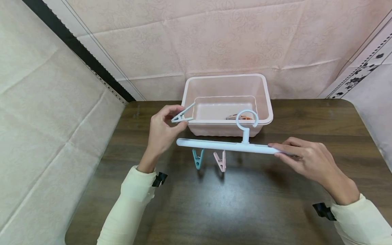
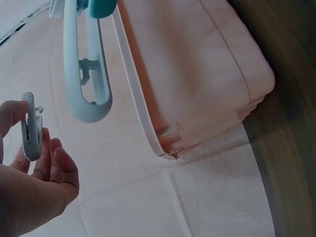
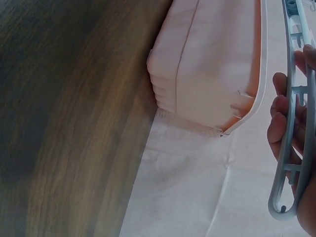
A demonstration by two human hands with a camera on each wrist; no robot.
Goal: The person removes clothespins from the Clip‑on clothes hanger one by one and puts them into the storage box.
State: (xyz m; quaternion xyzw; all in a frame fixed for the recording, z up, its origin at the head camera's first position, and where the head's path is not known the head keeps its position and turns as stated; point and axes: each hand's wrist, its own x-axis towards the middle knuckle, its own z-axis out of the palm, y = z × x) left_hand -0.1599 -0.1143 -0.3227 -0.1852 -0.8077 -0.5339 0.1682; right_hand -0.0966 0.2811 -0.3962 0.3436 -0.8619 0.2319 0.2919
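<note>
Between its thumb and fingers my left hand (image 1: 163, 128) pinches a pale blue clothespin (image 1: 182, 115), near the left end of the bin's rim. My right hand (image 1: 309, 161) grips the right end of a light blue clothes hanger (image 1: 225, 145), whose hook (image 1: 246, 126) points up. The hanger is held level in front of the bin. From its left half hang a teal clothespin (image 1: 198, 159) and a pink clothespin (image 1: 221, 161). In the left wrist view the held clothespin (image 2: 31, 128) is beside the hanger's rounded end (image 2: 89, 106), apart from it.
A pink plastic bin (image 1: 228, 130) stands at the back of the dark wooden table (image 1: 226, 211). Several clothespins (image 1: 242, 117) lie inside it, partly behind the hanger's hook. Pale patterned cloth (image 1: 214, 41) covers the wall behind the bin.
</note>
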